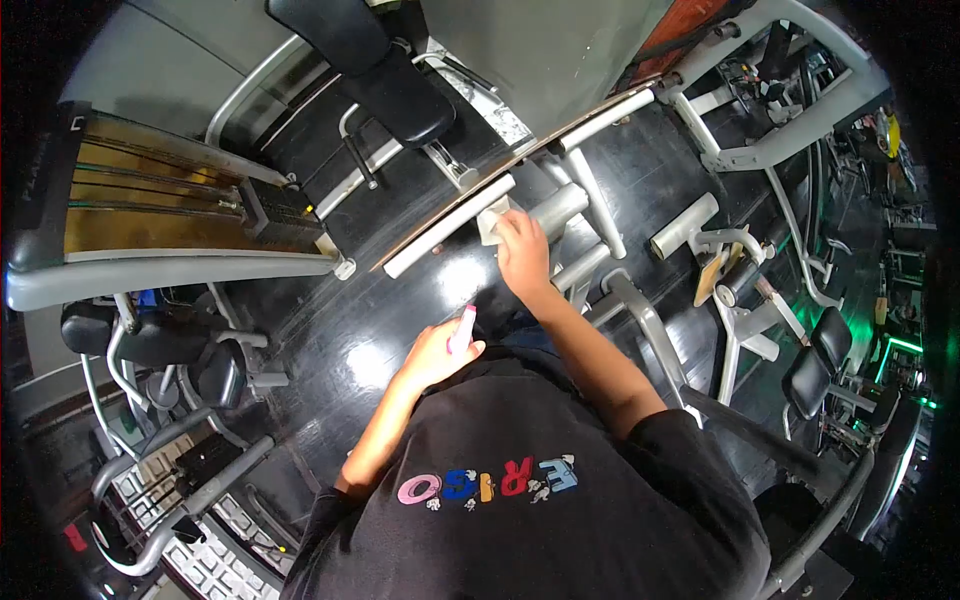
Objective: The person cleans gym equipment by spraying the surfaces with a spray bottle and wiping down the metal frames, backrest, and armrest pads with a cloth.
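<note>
A dark, glossy floor (372, 365) runs beneath everything, with bright patches of light reflected in it. On the left stands a large weight machine (170, 270), its pale grey beam running below a yellowish panel crossed by dark rods. At the top is a black padded seat (410, 110) with a backrest (335, 35) behind it. The person's black T-shirt (560, 545) fills the bottom middle; across it runs a row of 5 coloured letters (487, 483).

Ahead of the hands, a long pale bar (450, 227) lies at a slant, and just right of its upper end is a thick silver tube (560, 208). A shorter silver cylinder (685, 225) stands well to the right.

The right hand (524, 250) reaches farther forward than the left, its fingers bent and clamped on a pale cloth (490, 224). That cloth is between the long bar and the thick tube; whether it presses on either, I cannot tell.

The left hand (432, 355) is nearer the body, thumb and fingers closed around a small pink-and-white container (462, 335). It is tilted, with its pink end uppermost, well apart from the cloth.
</note>
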Available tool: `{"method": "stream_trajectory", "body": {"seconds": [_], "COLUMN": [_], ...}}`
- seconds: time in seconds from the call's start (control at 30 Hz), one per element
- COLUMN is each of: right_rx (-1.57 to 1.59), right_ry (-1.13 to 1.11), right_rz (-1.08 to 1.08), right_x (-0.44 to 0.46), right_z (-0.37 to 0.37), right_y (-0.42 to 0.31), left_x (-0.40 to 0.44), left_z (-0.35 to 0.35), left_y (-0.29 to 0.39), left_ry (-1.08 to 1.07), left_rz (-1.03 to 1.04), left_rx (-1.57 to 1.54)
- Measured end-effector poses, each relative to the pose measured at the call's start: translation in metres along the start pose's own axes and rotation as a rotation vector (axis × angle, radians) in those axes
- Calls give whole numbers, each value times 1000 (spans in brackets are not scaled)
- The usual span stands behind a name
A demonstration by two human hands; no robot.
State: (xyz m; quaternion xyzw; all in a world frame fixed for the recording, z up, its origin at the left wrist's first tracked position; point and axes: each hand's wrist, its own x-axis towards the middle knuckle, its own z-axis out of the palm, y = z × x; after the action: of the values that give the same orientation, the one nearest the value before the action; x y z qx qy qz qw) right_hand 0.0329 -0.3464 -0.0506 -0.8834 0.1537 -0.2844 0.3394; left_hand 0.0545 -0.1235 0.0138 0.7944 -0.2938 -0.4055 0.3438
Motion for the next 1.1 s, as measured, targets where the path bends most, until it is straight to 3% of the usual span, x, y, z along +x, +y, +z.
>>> {"method": "stream_trajectory", "body": {"seconds": [0.07,0.13,0.2,0.37,0.43,0.6,0.67,0.8,0.93,1.0,1.1], "right_rx": [-255,-290,-425,-389,-150,31,508,839,1132,1086,1025], "right_ry": [-87,-99,-287,-296,-372,-290,-135,-10,-70,68,309], "right_rz": [-88,-110,-114,44,158,369,886,1238,1267,1213,1228], "right_x": [-12,-24,-42,-69,-70,-95,-103,-103,-80,-62,-43], "right_z": [3,0,-12,-16,-20,-17,-8,28,76,91,127], "right_y": [-1,-2,-4,-1,7,29,24,-13,-26,-31,-7], "left_x": [-3,-6,-7,-3,2,10,13,13,5,0,-12], "left_z": [-4,-8,-12,-21,-25,-34,-34,-39,-43,-49,-58], "left_y": [-4,-6,-10,-19,-25,-25,-32,-40,-62,-79,-92], "left_ry": [5,12,17,26,4,-110,-111,-146,-123,-190,-99], "left_rz": [38,32,31,-24,15,96,147,157,237,-18,-27], "left_rx": [29,24,16,-47,-36,30,26,34,66,-113,-153]}}
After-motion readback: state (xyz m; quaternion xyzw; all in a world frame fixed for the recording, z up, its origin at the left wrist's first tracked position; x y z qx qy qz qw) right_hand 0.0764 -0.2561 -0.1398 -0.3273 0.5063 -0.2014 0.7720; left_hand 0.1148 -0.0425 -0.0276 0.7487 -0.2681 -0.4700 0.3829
